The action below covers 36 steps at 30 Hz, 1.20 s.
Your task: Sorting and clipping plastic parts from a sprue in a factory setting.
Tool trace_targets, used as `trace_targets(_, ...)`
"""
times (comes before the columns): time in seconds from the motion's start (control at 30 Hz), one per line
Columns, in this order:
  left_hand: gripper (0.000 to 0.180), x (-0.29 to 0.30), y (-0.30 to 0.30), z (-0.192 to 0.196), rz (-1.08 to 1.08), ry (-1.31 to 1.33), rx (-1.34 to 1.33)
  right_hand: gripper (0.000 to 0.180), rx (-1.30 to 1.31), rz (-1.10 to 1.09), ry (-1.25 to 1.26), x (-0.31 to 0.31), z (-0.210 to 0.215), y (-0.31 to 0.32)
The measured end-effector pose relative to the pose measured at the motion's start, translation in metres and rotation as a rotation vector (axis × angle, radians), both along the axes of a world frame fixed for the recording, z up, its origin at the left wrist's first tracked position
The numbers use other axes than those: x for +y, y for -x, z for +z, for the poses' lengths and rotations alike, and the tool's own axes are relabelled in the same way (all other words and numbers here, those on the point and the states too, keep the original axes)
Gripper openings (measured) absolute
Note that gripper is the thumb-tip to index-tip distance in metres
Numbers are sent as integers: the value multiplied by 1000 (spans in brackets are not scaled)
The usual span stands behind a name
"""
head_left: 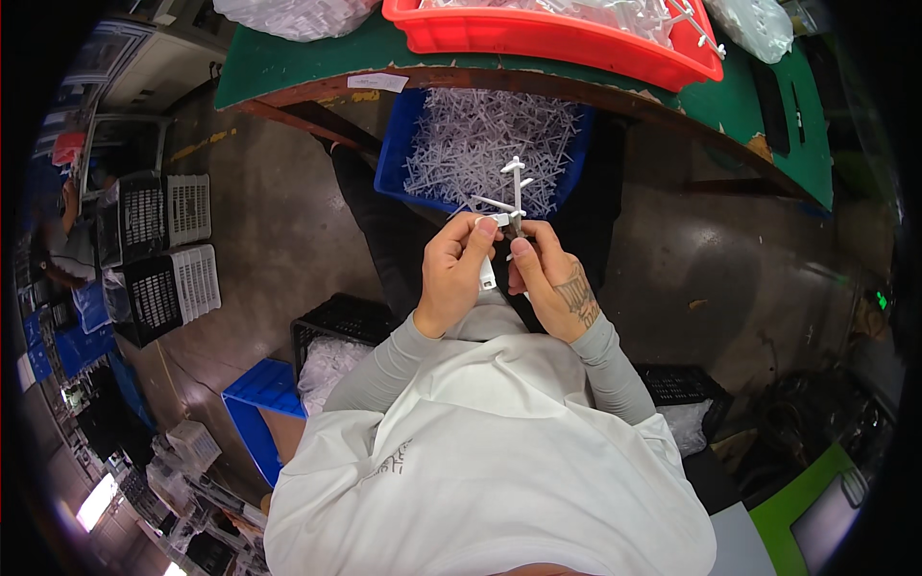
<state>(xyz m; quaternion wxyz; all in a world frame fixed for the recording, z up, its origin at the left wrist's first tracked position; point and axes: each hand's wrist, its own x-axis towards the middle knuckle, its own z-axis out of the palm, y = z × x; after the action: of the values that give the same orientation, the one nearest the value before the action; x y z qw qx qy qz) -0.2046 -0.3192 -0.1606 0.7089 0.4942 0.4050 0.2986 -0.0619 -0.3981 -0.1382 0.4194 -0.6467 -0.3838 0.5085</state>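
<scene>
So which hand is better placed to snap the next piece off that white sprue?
Probably the left hand: its fingertips pinch a side piece, while the right hand grips the white plastic sprue by its stem.

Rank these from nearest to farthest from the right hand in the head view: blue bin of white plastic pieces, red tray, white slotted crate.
1. Blue bin, just beyond the right hand.
2. Red tray, farther up on the green table.
3. White slotted crate, far left on the floor.

In the lower middle of the frame the person wears a loose white top with a faint grey mark on its left chest. Snug grey long sleeves run from under it up to both wrists. The left hand (453,272) is bare; the right hand (555,280) carries a dark tattoo across its back near the wrist.
</scene>
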Motion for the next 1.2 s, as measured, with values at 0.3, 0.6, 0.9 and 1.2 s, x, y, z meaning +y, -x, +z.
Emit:
trace_targets(0.3,28,4,-6,-1,8,-62,67,30,-288,-21,-6,6,-3,7)
trace_targets(0.6,25,56,-18,22,214,-414,48,73,-260,-27,90,53,-32,-8)
trace_targets(0.9,23,243,-12,214,523,-1183,-97,70,-163,1,109,29,-62,-12)
trace_targets(1.2,28,366,-24,226,459,-1448,336,72,-26,-178,201,-24,-79,-23)
